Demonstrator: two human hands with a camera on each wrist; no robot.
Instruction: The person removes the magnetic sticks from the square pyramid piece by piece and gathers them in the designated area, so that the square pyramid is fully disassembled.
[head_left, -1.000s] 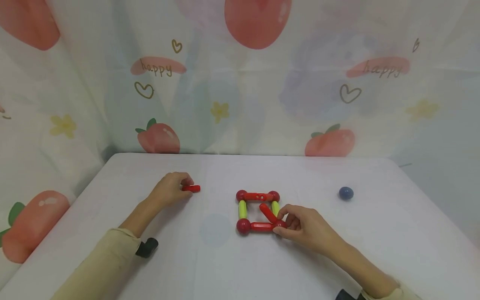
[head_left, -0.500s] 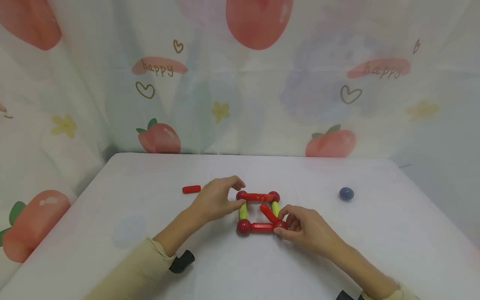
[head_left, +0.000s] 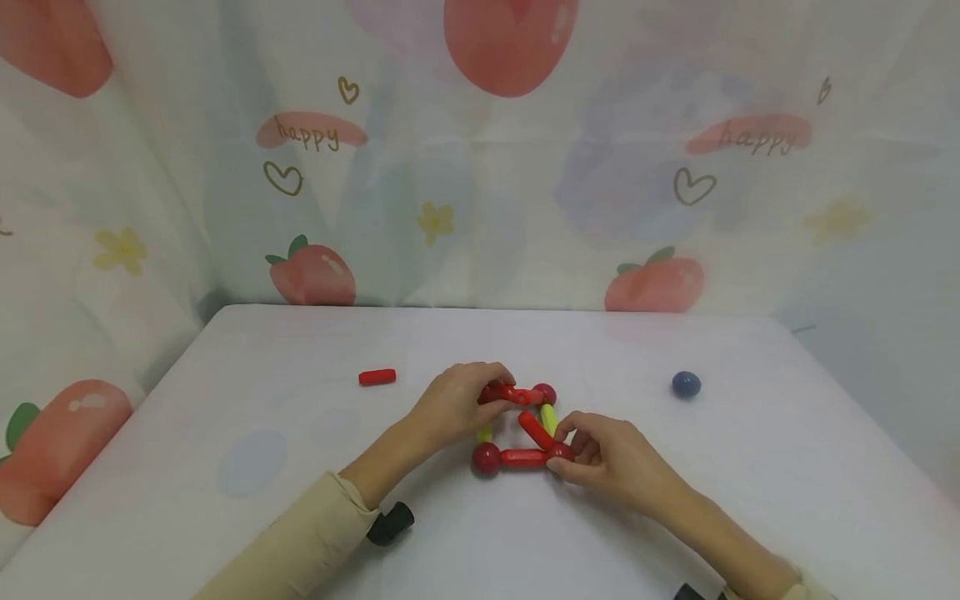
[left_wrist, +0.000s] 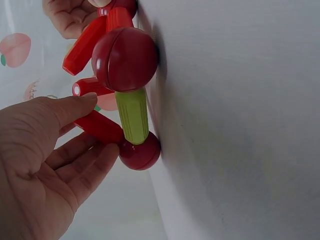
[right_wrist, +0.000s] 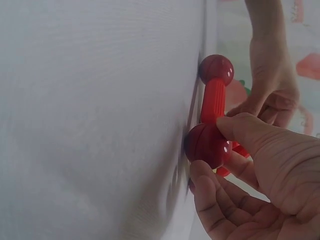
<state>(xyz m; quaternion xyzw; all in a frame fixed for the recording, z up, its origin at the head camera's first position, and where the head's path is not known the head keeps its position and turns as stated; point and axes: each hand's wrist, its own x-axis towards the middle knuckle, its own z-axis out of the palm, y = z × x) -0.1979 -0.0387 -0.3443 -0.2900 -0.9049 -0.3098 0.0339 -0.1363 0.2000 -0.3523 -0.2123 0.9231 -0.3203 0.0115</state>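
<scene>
The left hand (head_left: 457,408) pinches a red rod (left_wrist: 102,127) at the far-left ball (left_wrist: 141,155); the right hand (head_left: 611,454) grips the near-right ball (right_wrist: 207,145) (its leaning rod (head_left: 535,430) points far-left, toward the other hand).

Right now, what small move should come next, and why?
Probably tilt the held red rod toward the leaning red rod: your left hand pinches the first at the far-left ball, your right hand grips the near-right ball that bears the second, whose upper tip looks free.
</scene>
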